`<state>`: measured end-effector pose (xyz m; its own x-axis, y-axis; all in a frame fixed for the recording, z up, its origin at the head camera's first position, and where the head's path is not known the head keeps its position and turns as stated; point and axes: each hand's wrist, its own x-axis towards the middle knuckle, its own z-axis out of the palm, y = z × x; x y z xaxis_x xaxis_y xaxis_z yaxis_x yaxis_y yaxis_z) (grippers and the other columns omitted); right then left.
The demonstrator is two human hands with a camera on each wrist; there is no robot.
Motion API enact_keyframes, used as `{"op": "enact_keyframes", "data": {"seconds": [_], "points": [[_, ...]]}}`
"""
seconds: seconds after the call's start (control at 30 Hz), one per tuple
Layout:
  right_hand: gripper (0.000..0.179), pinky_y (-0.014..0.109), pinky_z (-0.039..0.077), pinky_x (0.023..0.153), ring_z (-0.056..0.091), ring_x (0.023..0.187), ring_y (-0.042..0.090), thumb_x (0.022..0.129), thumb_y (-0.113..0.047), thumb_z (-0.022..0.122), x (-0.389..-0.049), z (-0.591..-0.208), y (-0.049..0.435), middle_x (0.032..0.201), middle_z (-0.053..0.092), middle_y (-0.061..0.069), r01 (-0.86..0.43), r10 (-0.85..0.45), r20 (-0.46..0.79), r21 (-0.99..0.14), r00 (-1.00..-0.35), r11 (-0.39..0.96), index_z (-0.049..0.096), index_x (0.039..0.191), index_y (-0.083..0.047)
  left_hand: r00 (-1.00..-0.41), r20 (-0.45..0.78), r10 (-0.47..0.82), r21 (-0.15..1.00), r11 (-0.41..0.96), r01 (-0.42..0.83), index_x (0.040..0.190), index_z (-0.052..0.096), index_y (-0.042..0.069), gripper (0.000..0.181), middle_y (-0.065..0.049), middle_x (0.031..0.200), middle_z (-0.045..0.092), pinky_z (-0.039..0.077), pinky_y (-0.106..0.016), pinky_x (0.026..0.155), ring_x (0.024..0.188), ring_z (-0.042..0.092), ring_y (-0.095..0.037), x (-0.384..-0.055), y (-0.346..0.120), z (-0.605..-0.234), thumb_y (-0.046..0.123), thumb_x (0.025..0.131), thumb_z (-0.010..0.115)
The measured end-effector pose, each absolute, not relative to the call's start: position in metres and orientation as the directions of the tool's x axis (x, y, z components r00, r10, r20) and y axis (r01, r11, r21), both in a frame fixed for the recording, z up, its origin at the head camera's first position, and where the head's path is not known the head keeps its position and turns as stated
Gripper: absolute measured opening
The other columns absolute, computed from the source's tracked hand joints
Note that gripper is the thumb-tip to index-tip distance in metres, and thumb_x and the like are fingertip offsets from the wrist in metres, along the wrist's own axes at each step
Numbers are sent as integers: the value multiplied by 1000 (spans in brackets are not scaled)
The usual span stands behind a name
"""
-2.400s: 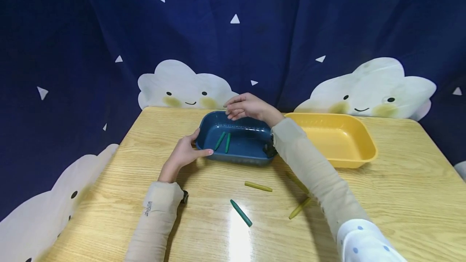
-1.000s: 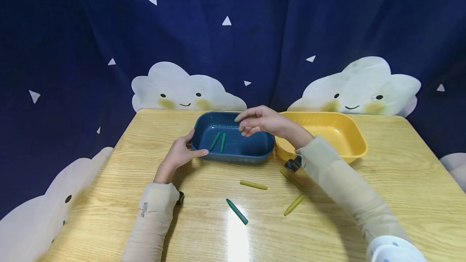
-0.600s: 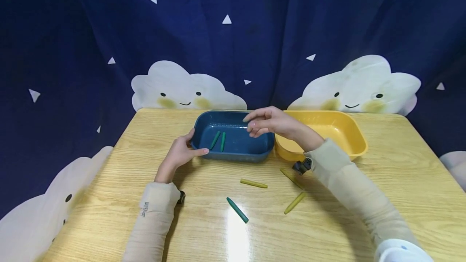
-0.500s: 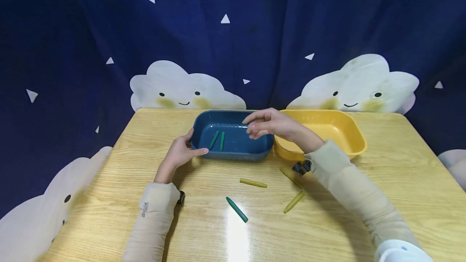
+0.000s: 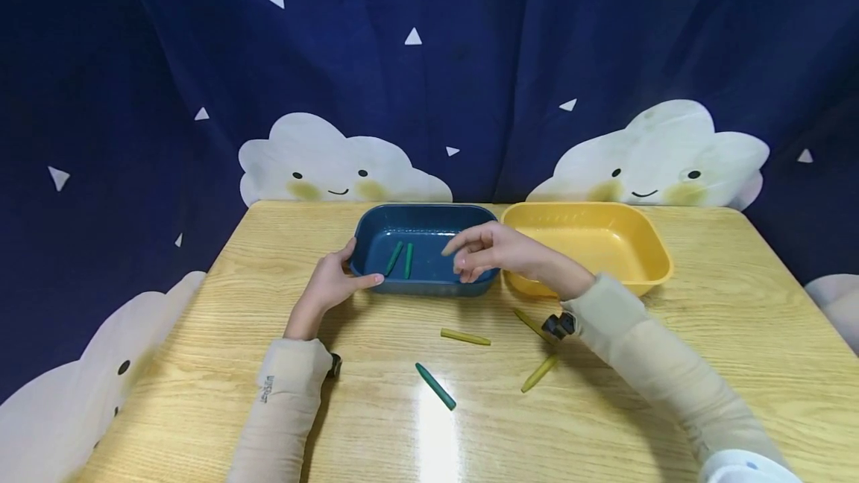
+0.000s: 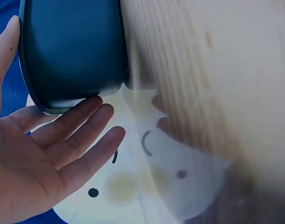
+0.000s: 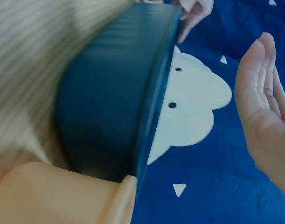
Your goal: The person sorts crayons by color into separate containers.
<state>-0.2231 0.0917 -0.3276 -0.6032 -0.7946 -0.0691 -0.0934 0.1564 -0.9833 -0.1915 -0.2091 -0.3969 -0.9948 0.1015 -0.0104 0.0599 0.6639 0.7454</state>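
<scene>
My left hand (image 5: 329,282) rests against the left end of the blue tub (image 5: 429,289), thumb along its near rim. In the left wrist view its fingers (image 6: 88,128) are extended and spread beside the tub's end wall. Two green crayons lie inside the tub at its left, one slanted (image 5: 394,258) and one nearly straight (image 5: 408,261). Over the tub's right part hovers my right hand (image 5: 496,252), fingers loosely bent and nothing visible in them; the right wrist view shows this hand (image 7: 266,100) apart from the tub.
A yellow tub (image 5: 604,252) stands just right of the blue one. On the wooden table in front lie a green crayon (image 5: 435,386) and three yellow crayons: one left (image 5: 465,337), one near the right wrist (image 5: 533,325), one below it (image 5: 539,374). A dark blue curtain hangs behind.
My right hand has come from above the blue tub's far rim to the right and nearer, now over its near right part. My left hand and the crayons stay in place.
</scene>
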Motion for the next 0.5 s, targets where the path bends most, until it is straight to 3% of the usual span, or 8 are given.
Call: {"op": "enact_keyframes", "data": {"seconds": [0.2, 0.5], "points": [[35, 36, 52, 69, 64, 73, 18, 87, -2, 58, -213, -340, 87, 82, 65, 6, -67, -825, -118, -980, -553, 185, 50, 116, 16, -995, -14, 102, 757, 651, 56, 141, 21, -6, 94, -25, 131, 44, 39, -28, 58, 67, 48, -19, -191, -209, -395, 32, 75, 76], [42, 39, 52, 70, 63, 79, 32, 86, -4, 60, -204, -360, 81, 83, 67, 7, -39, -861, -147, -981, -486, 190, 46, 122, 13, -994, -13, 107, 772, 633, 58, 141, 21, -5, 94, -24, 136, 39, 42, -27, 61, 71, 52, -18, -190, -210, -396, 32, 75, 75]]}}
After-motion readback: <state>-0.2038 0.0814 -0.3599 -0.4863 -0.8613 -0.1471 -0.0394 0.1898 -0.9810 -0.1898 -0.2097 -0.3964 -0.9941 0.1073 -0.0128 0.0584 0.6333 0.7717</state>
